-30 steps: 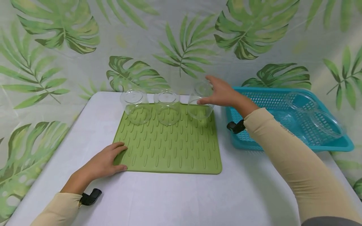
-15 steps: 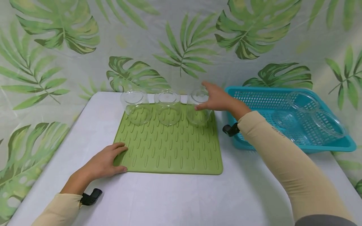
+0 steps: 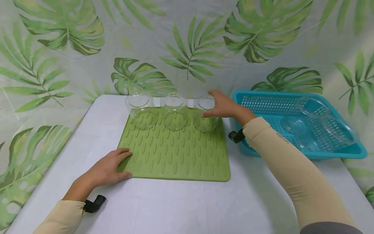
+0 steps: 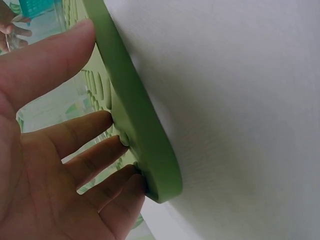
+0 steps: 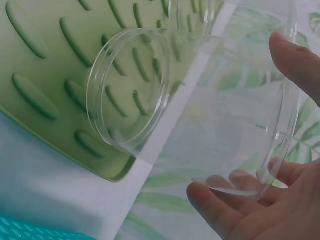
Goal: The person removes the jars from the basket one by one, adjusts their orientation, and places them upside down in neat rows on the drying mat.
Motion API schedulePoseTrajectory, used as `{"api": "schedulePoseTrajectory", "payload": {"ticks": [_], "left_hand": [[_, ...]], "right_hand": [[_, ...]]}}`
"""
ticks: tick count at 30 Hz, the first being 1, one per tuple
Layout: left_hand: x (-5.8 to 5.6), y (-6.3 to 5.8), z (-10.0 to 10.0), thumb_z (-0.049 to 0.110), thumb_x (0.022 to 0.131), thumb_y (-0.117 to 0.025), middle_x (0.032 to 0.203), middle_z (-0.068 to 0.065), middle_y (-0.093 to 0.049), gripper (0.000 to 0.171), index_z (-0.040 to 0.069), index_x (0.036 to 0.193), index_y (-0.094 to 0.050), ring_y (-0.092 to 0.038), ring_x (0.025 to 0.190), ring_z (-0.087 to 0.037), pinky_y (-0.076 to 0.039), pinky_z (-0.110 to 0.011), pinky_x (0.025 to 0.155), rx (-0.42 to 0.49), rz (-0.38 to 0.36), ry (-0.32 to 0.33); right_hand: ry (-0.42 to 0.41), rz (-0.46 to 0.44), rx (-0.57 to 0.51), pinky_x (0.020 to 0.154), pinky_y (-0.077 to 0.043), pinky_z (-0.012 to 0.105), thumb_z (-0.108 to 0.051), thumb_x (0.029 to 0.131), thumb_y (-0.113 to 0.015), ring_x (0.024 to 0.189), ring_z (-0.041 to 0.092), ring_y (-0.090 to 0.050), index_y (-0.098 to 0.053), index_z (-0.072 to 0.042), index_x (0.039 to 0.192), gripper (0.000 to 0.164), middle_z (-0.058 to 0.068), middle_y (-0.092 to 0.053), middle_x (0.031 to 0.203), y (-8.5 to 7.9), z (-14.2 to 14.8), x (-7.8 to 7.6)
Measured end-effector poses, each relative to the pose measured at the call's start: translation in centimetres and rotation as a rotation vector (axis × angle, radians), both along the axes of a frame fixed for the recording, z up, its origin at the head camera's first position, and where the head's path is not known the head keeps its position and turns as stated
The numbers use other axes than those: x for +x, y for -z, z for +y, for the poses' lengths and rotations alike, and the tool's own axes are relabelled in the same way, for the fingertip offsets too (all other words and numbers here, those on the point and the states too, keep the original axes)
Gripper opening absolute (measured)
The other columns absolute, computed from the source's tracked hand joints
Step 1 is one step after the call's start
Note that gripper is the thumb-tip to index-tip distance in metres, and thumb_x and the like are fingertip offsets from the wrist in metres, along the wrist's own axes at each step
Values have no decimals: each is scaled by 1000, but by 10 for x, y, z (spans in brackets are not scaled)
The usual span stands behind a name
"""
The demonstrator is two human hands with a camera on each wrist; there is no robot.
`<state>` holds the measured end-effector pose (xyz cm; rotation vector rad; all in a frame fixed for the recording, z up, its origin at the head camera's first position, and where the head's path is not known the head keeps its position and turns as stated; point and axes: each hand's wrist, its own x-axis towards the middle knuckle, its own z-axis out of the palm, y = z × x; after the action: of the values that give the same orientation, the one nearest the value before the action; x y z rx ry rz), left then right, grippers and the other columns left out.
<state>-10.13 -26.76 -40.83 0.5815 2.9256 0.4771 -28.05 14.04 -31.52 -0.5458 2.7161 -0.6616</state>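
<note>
My right hand (image 3: 224,105) holds a clear cup (image 3: 204,123) near its upper end, thumb on one side and fingers on the other. That cup stands at the back right of a green ridged mat (image 3: 175,156), its lower rim against the mat in the right wrist view. To its left, two similar clear cups, the middle cup (image 3: 174,120) and the left cup (image 3: 144,118), stand in the same row. My left hand (image 3: 106,167) rests at the mat's front left corner with fingers spread; in the left wrist view its fingertips (image 4: 120,142) touch the mat's edge.
A turquoise slotted basket (image 3: 280,152) stands right of the mat, with clear cups (image 3: 339,128) lying in it. White cloth (image 3: 175,208) covers the table. Behind the table hangs a leaf-patterned curtain (image 3: 198,39).
The right hand has lowered its cup from just above the mat onto the back right of the mat. The left hand and the other two cups have stayed in place.
</note>
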Motion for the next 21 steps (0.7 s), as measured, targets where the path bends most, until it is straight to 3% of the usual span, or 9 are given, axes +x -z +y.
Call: {"api": "schedulePoseTrajectory", "payload": {"ticks": [11, 21], "left_hand": [[-1, -3, -2, 33, 78, -82, 143, -24, -51, 72, -2, 136, -55, -49, 130, -48, -45, -60, 103, -27, -2, -12], [-4, 1, 4, 33, 78, -82, 143, -24, -51, 73, -1, 136, -55, -49, 130, -47, -45, -60, 104, -23, -4, -2]], "right_hand": [[22, -48, -103, 118, -31, 60, -39, 85, -77, 153, 38, -18, -11, -8, 158, 104, 16, -14, 166, 5, 0, 2], [30, -42, -91, 119, -29, 60, -39, 84, -78, 153, 38, -16, -9, -8, 158, 106, 16, -12, 166, 6, 5, -1]]}}
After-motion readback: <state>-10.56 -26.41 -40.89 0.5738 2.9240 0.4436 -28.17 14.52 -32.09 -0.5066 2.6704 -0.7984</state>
